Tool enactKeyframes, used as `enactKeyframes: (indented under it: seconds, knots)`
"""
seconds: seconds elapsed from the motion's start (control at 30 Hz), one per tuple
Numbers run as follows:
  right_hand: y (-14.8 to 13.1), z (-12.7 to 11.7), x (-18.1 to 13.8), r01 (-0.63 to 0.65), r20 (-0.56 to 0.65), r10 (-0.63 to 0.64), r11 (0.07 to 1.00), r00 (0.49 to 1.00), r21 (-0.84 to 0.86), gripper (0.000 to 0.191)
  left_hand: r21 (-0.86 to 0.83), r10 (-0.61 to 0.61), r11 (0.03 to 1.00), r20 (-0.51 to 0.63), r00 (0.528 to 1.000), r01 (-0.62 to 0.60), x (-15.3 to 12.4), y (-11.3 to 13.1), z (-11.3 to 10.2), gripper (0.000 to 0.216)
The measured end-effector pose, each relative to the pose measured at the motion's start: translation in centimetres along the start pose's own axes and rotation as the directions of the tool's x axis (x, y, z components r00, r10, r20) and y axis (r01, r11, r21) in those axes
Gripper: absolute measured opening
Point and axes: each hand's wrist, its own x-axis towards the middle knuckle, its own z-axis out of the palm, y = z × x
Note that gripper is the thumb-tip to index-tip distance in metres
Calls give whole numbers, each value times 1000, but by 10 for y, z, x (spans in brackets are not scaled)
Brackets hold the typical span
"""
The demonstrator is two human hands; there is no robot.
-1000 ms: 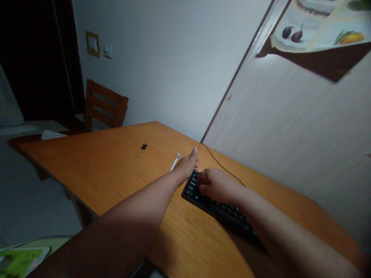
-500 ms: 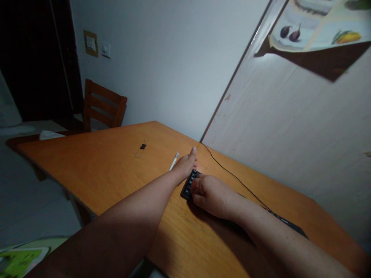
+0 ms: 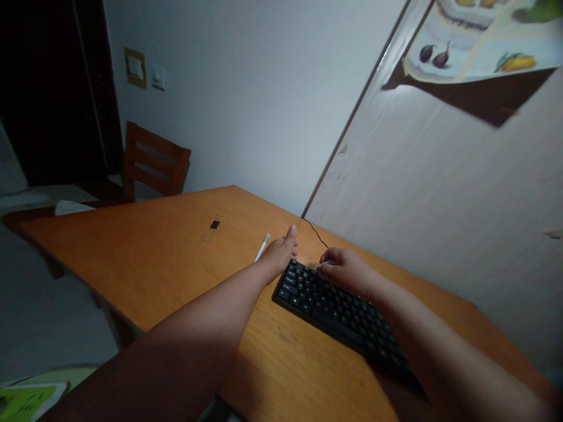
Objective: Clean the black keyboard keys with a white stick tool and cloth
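A black keyboard [image 3: 338, 313] lies slantwise on the table, its right part covered by my right forearm. At its far left corner rests my left hand [image 3: 280, 253], thumb raised and fingers curled round the edge; the fingertips are partly hidden. My right hand [image 3: 345, 268] is over the keyboard's back edge, its fingers pinched together. A small pale bit shows at the fingertips, too small to name. Beside my left hand lies a slim white brush-like tool [image 3: 263, 247], partly behind the wrist.
A small black object [image 3: 215, 224] with thin wire-like lines around it lies farther left on the wooden table [image 3: 176, 258]. Along the wall side runs a black cable [image 3: 315, 231]. A wooden chair [image 3: 153, 161] stands past the table's far end; a green printed sheet [image 3: 30, 401] is at lower left.
My right hand has moved from the keyboard's left keys back and right to its far edge, uncovering many keys. My left hand stays at the corner.
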Motion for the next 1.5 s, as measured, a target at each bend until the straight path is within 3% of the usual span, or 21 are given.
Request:
enactKeyframes:
  seconds: [0.2,0.4,0.6,0.93,1.13,1.3,1.43,1.5]
  knots:
    - [-1,12,6,74,70,-70,995,995,-64,19,-10,1,1000,-3,1000,-1,-1,0,0,88]
    - [-12,9,-9,228,136,-201,947,970,-227,20,-3,-8,1000,-9,1000,8,-2,2,0,85]
    - [-23,5,-30,253,184,-208,927,961,-277,9,-13,-12,1000,-9,1000,11,-4,5,0,85]
    - [-29,11,-64,271,173,-232,926,957,-263,7,-2,-2,1000,-11,1000,2,-2,3,0,87]
    - [-16,8,-80,290,179,-264,948,948,-135,11,-11,5,1000,0,1000,-5,0,-1,0,87]
    - [7,-6,-65,223,171,-223,975,960,15,15,-7,11,1000,0,1000,-11,-1,0,-1,88]
    - [16,-7,-37,134,13,-133,988,991,-78,16,-2,4,1000,-2,1000,-4,-2,2,-1,87]
    - [14,-4,-24,128,-7,-130,983,992,-133,18,-4,-1,1000,-5,1000,1,-2,3,-1,86]
